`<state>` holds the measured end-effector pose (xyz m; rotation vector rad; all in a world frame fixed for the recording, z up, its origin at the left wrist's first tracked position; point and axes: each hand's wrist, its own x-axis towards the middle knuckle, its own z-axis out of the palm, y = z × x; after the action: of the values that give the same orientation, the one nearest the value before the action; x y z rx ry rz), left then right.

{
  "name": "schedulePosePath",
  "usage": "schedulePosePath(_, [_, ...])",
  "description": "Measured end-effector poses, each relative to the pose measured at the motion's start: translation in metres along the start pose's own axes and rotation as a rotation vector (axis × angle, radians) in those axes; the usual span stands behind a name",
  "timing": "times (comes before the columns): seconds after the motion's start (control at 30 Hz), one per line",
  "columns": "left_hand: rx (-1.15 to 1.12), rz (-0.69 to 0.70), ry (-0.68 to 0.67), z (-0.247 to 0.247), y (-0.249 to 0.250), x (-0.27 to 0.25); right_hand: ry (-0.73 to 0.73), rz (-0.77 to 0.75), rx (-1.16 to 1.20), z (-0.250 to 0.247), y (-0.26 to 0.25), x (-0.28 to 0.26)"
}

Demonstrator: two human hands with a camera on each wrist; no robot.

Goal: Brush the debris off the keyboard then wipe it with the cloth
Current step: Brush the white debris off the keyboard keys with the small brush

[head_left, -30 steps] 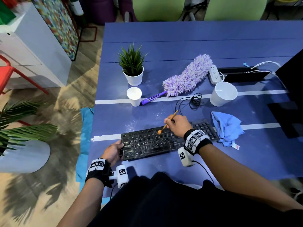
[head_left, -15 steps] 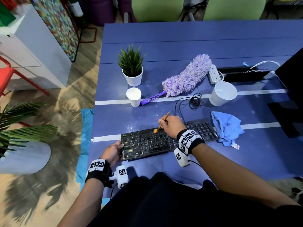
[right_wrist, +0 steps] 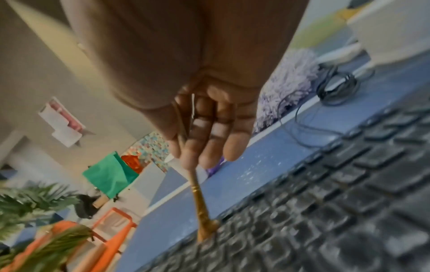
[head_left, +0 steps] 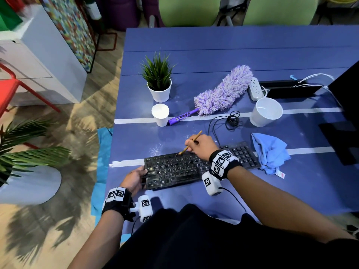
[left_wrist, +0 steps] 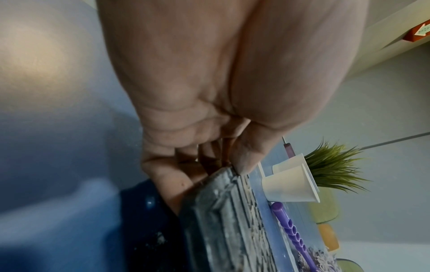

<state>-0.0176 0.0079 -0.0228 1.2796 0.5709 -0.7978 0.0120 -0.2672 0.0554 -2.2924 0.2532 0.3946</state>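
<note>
A dusty black plastic keyboard (head_left: 194, 167) is seen on a matt blue table (head_left: 213, 55). The brush (head_left: 191, 142) appears wooden with a golden metal collar. The blue cloth (head_left: 270, 152) looks soft; the purple duster (head_left: 223, 92) is fluffy.

The keyboard (head_left: 194, 167) lies near the worktop's (head_left: 213, 47) front edge, toward its left side. The cloth (head_left: 270, 152) lies just beside the keyboard's right end. Behind the keyboard lies a coiled cable (head_left: 232, 120). Farther back, from left to right, stand a plant (head_left: 158, 82) with a cup (head_left: 160, 114) in front of it, a duster (head_left: 219, 94), a power strip (head_left: 255, 88) and a pot (head_left: 265, 111).
</note>
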Motion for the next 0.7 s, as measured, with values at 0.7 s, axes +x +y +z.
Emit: schedulePosePath(0.7, [0.036, 0.022, -0.044, 0.0, -0.001, 0.0, -0.281, -0.282, 0.039, 0.047, -0.042, -0.043])
